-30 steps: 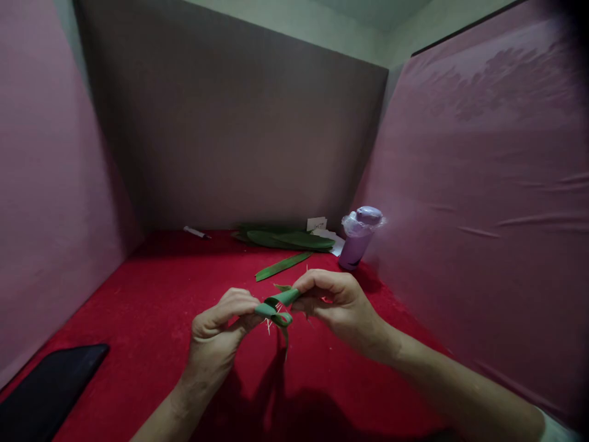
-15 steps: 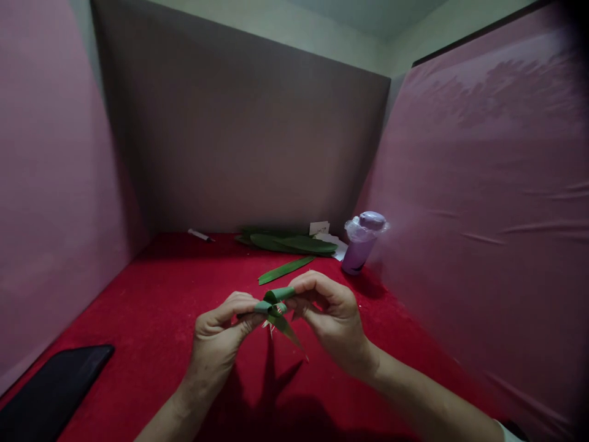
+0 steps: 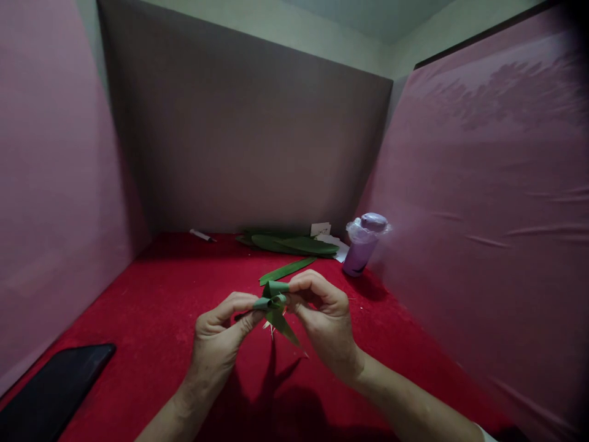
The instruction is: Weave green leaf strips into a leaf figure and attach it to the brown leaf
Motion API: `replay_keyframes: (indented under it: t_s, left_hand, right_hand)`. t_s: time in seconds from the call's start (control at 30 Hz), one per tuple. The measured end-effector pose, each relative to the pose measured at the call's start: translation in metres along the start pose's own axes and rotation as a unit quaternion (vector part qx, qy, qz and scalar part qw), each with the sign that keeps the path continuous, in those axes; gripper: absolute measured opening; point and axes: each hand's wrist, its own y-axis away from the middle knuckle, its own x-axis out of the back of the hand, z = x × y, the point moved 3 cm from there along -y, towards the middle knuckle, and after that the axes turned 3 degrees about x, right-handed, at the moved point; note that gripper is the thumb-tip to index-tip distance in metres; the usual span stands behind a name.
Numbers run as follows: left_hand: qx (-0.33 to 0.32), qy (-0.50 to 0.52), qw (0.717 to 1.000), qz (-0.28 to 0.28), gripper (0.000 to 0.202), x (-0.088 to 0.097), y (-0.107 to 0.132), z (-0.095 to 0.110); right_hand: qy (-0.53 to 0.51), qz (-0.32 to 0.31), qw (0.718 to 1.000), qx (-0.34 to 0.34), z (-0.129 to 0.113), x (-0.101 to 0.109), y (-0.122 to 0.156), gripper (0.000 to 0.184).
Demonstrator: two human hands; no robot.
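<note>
A folded green leaf piece (image 3: pixel 275 304) with curled loops and a pointed tail is held in the air above the red tabletop (image 3: pixel 151 294). My left hand (image 3: pixel 219 339) pinches its left end between thumb and fingers. My right hand (image 3: pixel 319 313) is closed on its right loop from above. Thin pale slivers stick out under the leaf piece between the two hands.
A loose green leaf strip (image 3: pixel 286 270) lies just beyond my hands. A pile of green leaves (image 3: pixel 289 244) sits at the back, with white paper (image 3: pixel 322 231) and a purple bottle (image 3: pixel 363 244) to its right. A marker (image 3: pixel 201 235) lies back left; a black phone (image 3: pixel 50 396) lies front left.
My right hand has slid left and closer to the left hand, tightening the folded leaf. The leaf's pointed tail has swung from hanging down to pointing lower right.
</note>
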Motion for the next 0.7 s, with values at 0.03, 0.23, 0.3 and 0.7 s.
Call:
replay_keyframes:
  t_s: [0.03,0.23,0.3,0.7]
  left_hand:
    - [-0.006,-0.006,1.000,0.006,0.007,0.000,0.000,0.000]
    - [-0.008,-0.020,1.000,0.017,0.004,0.001,0.000,0.000]
    - [-0.002,-0.010,1.000,0.020,0.003,0.001,-0.001,0.001]
    - [0.028,0.038,0.999,0.011,0.007,0.002,-0.004,-0.005]
  right_hand:
    - [-0.012,0.007,1.000,-0.018,0.003,-0.001,0.001,0.005]
    - [-0.070,0.000,0.995,-0.073,0.008,-0.006,0.005,0.004]
    - [-0.054,-0.013,0.996,-0.069,0.005,-0.006,0.006,0.005]
    - [-0.048,-0.046,0.996,-0.058,0.000,-0.002,-0.003,0.009]
